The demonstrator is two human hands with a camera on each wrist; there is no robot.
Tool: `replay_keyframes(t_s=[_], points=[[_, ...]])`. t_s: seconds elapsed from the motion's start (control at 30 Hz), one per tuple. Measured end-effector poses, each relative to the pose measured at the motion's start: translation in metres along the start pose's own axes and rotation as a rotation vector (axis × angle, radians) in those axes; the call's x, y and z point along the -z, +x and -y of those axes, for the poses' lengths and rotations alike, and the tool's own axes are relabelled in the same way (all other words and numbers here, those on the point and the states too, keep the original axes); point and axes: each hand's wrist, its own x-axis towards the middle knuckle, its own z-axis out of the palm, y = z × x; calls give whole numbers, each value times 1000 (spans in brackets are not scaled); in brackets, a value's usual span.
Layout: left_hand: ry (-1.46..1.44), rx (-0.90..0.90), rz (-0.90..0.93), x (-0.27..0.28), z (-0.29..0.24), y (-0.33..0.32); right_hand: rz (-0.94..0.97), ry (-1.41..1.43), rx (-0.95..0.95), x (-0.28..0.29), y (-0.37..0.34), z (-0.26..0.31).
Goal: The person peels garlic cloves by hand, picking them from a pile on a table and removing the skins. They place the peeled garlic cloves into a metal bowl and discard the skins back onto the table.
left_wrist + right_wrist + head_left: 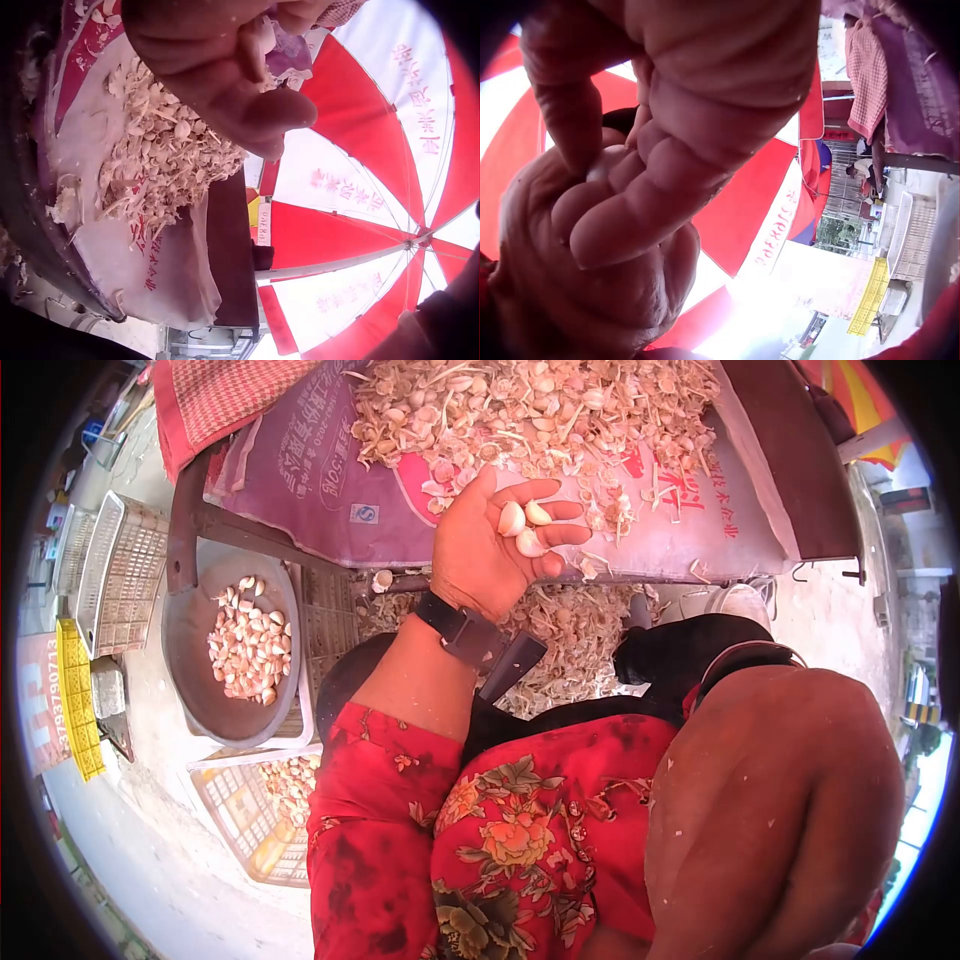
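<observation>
In the head view my left hand is palm up over the near edge of the sack-covered table. Several pale, peeled garlic cloves rest on its fingers, which are loosely bent. The left wrist view shows that hand from below, with the cloves mostly hidden. My right arm is raised close to the head camera, its hand outside that view. In the right wrist view the right hand has bent fingers right at the person's face; whether they pinch anything I cannot tell.
A heap of garlic skins and cloves covers the table's far part. More skins lie below its edge. At left stand a dark basin of cloves and a plastic crate with more. A red-and-white umbrella spreads overhead.
</observation>
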Motion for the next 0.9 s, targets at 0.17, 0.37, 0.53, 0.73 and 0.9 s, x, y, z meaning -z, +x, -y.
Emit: replay_keyframes(t_s=[0.17, 0.37, 0.53, 0.73, 0.9], points=[[-49, -18, -4, 1, 1, -3, 53, -1, 206, -7, 0, -7], [-65, -6, -93, 1, 9, -1, -435, -130, -191, 17, -27, 28], [8, 19, -83, 0, 14, -8, -622, -369, -343, 35, -62, 34], [67, 103, -11, -15, 16, -19, -721, -597, -567, 44, -67, 31], [384, 46, -26, -14, 20, -16, -738, -955, -791, 54, -77, 19]])
